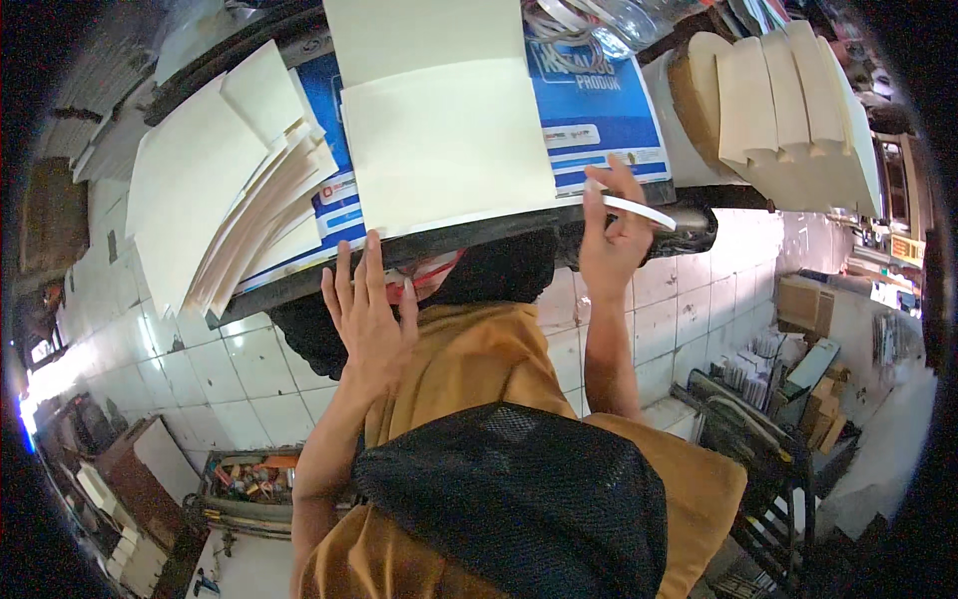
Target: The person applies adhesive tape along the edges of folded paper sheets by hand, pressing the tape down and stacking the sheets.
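A cream sheet of paper (449, 145) with a crosswise crease lies on blue printed sheets (599, 110) on a dark work surface. My left hand (367, 309) is open, its fingers spread and their tips at the near edge of the cream sheet. Between the fingers of my right hand (614, 235) is a slim white bone folder (642, 212), beside the sheet's near right corner. Left of the sheet, a fanned pile of folded cream paper (235, 180) overhangs the front edge of the work surface.
Thick folded paper bundles (783, 100) stand at the right end. Beyond the blue sheets is a clear plastic bottle (631, 25). White floor tiles (215, 364) show below. At lower left sits a tray of small items (249, 477); a dark metal frame (758, 429) is at lower right.
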The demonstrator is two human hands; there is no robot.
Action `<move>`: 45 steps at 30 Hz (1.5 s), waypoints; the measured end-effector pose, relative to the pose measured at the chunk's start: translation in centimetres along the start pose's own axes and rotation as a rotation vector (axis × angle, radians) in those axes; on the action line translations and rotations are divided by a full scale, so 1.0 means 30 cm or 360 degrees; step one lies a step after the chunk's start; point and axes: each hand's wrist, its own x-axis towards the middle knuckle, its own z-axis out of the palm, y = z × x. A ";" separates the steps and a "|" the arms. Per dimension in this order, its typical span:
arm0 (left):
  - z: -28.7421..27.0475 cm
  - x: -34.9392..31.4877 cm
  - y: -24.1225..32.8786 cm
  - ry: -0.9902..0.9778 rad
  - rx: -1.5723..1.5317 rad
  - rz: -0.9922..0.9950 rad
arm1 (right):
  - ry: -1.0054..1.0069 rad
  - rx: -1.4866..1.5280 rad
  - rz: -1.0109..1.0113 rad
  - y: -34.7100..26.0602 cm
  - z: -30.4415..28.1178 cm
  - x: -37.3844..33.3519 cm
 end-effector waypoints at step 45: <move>0.194 0.314 0.328 -0.0102 0.0068 0.0238 | -0.0244 -0.0130 -0.0136 0.026 0.025 -0.053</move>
